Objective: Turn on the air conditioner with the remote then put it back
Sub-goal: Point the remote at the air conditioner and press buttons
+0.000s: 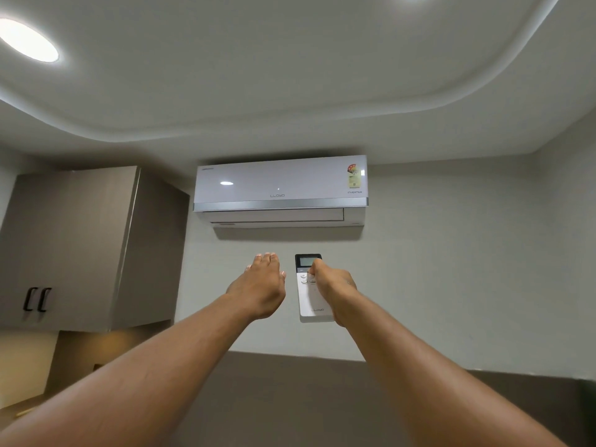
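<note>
Two bare forearms rising from the bottom corners of the frame toward its centre. Left hand [261, 285] just left of centre, flat and released, fingers together and pointing up, holding nothing, set apart from the remote by a narrow strip of wall. Right hand [332, 285] just right of centre, curled around the right edge of the remote [306, 295], thumb laid over the upper buttons beneath the dark screen; fingers behind the body hidden, so grasping by all appearance. Remote upright, long axis vertical, screen end toward the top, lower end seeming to sit in or against a wall holder, though hard to tell. Right hand plainly the nearer, already in contact; left merely alongside. Farther up, directly above the remote along that same axis, the air conditioner [280, 185] on the wall, louvre apparently closed, no display lit. Judged from this: press likely in hand, unit not yet running. Upper cabinet [80, 246] at the left edge, ceiling light [29, 40] in the upper left.
</note>
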`<state>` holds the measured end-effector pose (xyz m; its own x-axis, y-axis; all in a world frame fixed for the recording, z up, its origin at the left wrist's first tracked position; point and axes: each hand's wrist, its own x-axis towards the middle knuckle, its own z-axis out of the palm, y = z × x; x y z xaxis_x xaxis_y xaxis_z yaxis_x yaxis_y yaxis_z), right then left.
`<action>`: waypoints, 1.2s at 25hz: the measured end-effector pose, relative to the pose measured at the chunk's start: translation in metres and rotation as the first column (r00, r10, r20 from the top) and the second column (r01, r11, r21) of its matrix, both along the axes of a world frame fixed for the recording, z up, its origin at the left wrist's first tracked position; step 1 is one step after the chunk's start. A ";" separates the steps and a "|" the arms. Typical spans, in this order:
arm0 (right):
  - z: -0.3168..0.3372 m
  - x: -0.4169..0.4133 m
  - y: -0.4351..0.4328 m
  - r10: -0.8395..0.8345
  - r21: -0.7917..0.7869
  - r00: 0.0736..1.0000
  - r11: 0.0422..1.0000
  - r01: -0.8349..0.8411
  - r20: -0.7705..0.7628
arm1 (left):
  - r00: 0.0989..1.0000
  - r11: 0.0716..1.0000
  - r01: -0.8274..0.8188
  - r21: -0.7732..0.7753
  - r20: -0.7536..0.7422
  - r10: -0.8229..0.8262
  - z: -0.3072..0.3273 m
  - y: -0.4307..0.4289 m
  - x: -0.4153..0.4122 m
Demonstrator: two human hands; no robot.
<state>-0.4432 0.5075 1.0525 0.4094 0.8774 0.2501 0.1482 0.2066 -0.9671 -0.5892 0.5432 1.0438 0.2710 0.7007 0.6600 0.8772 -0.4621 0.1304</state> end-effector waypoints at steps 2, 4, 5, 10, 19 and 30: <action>-0.001 0.000 0.003 0.007 0.002 1.000 1.000 -0.007 0.004 | 1.000 1.000 -0.004 -0.004 0.000 0.004 -0.001 0.002 0.000; -0.001 -0.001 0.005 0.026 -0.001 1.000 1.000 -0.026 0.011 | 1.000 1.000 -0.011 -0.006 0.002 0.011 -0.001 0.003 0.001; 0.000 -0.001 0.006 0.040 -0.005 0.999 0.999 -0.040 0.015 | 1.000 1.000 -0.014 -0.007 0.004 0.014 -0.001 0.004 0.001; -0.001 -0.002 0.009 0.085 -0.009 0.995 0.996 -0.085 0.043 | 1.000 1.000 -0.016 -0.007 0.009 0.016 -0.001 0.003 0.001; -0.002 0.000 0.008 0.070 -0.002 0.996 0.998 -0.070 0.057 | 1.000 1.000 -0.030 -0.008 0.008 0.030 0.002 -0.003 -0.004; -0.002 -0.001 -0.001 0.062 0.005 0.995 0.998 -0.063 0.080 | 1.000 1.000 -0.028 -0.003 -0.005 0.028 -0.001 -0.009 -0.001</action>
